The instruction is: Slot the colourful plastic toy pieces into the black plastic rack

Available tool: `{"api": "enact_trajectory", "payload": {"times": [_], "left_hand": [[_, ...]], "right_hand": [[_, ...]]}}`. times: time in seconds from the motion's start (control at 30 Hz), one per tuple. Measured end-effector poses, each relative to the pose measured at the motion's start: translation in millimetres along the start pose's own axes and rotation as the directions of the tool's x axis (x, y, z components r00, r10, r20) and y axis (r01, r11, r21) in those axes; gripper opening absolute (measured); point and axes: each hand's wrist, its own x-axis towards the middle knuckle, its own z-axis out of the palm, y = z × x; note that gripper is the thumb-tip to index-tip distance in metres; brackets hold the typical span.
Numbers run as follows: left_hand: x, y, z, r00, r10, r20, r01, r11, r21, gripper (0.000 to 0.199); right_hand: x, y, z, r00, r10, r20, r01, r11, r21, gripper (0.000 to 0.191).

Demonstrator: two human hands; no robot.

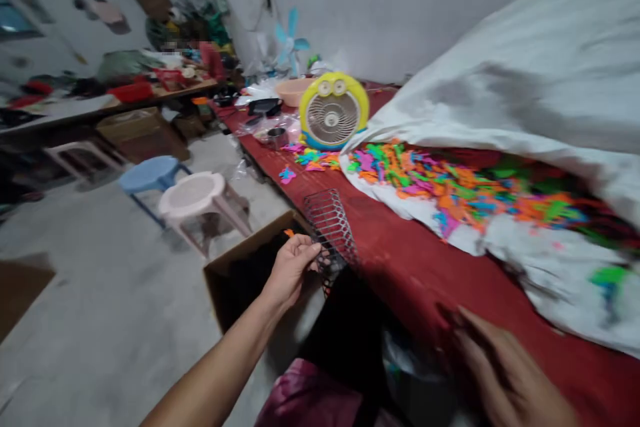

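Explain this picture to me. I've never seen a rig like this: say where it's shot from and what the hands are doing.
This picture comes from a camera worn on a person's head, looking forward and down, so the two bare arms are the wearer's own. No machine is involved. The left hand holds a dark mesh basket at the edge of a cardboard box. The right hand, blurred, is spread over a red tabletop. On the tabletop lies a white cloth heaped with brightly coloured pieces. Farther along stands a small yellow fan.
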Motion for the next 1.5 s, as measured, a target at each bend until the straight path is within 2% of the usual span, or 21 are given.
{"api": "enact_trajectory", "payload": {"times": [0.1,0.17,0.23,0.27,0.33,0.37,0.4,0.47,0.53,0.7,0.8,0.9,1.07,1.17,1.27,1.4,1.43,1.5], "left_hand": [[5,-20,63.1,0.983,-0.043,0.179,0.037,0.999,0.040,0.043],[14,-30,94.7,0.949,-0.089,0.302,0.036,0.984,0.177,0.039],[29,-33,118.8,0.906,-0.136,0.400,-0.029,0.924,0.380,0.030],[37,-32,128.7,0.877,-0.141,0.458,-0.116,0.865,0.488,0.024],[54,-30,145.2,0.797,-0.104,0.595,-0.381,0.679,0.628,0.016],[61,-30,152.0,0.751,-0.108,0.652,-0.484,0.582,0.654,0.015],[67,-31,157.9,0.717,-0.119,0.686,-0.539,0.530,0.655,0.015],[75,-34,167.5,0.671,-0.147,0.726,-0.589,0.488,0.643,0.014],[77,-40,174.4,0.644,-0.153,0.749,-0.617,0.475,0.627,0.014],[78,-45,183.8,0.580,-0.091,0.809,-0.728,0.386,0.566,0.013],[81,-39,183.2,0.552,-0.046,0.833,-0.775,0.340,0.533,0.015],[83,-31,171.0,0.565,0.052,0.824,-0.795,0.299,0.527,0.023],[74,-20,123.0,0.581,0.289,0.761,-0.813,0.251,0.525,0.025],[61,-22,90.0,0.613,0.360,0.703,-0.789,0.231,0.570,0.023],[48,-31,64.6,0.636,0.319,0.703,-0.769,0.192,0.609,0.032],[36,-43,49.6,0.604,0.171,0.778,-0.797,0.100,0.596,0.077],[35,-46,48.6,0.596,0.147,0.790,-0.803,0.079,0.591,0.080],[34,-49,47.8,0.580,0.134,0.804,-0.814,0.050,0.579,0.071]], "right_hand": [[4,-10,2,0.995,0.094,-0.029,-0.094,0.995,0.016,0.044],[5,-14,0,0.988,0.146,-0.050,-0.146,0.989,0.006,0.045],[1,-13,-7,0.979,0.181,-0.091,-0.184,0.983,-0.022,0.043],[-3,-12,-11,0.976,0.188,-0.113,-0.194,0.980,-0.041,0.042],[-11,-6,-21,0.973,0.184,-0.141,-0.197,0.977,-0.086,0.040],[-15,-3,-25,0.973,0.180,-0.144,-0.196,0.975,-0.108,0.039],[-17,0,-28,0.974,0.178,-0.144,-0.196,0.972,-0.128,0.038],[-19,7,-32,0.974,0.179,-0.137,-0.200,0.966,-0.162,0.037],[-17,13,-32,0.976,0.174,-0.131,-0.197,0.962,-0.188,0.036],[-4,16,-30,0.981,0.154,-0.122,-0.185,0.930,-0.317,0.041],[0,15,-26,0.982,0.177,-0.067,-0.188,0.867,-0.462,0.042],[-1,14,-22,0.987,0.162,-0.005,-0.137,0.817,-0.561,0.043],[-4,14,-19,0.988,0.151,0.005,-0.116,0.779,-0.616,0.043],[-4,17,-19,0.990,0.142,0.002,-0.110,0.780,-0.617,0.042],[-3,22,-18,0.991,0.132,0.004,-0.103,0.787,-0.608,0.041],[-3,25,-15,0.991,0.133,-0.012,-0.114,0.796,-0.594,0.042],[-3,26,-15,0.991,0.132,-0.015,-0.116,0.798,-0.591,0.042],[-3,26,-15,0.991,0.130,-0.015,-0.115,0.807,-0.580,0.042]]}}
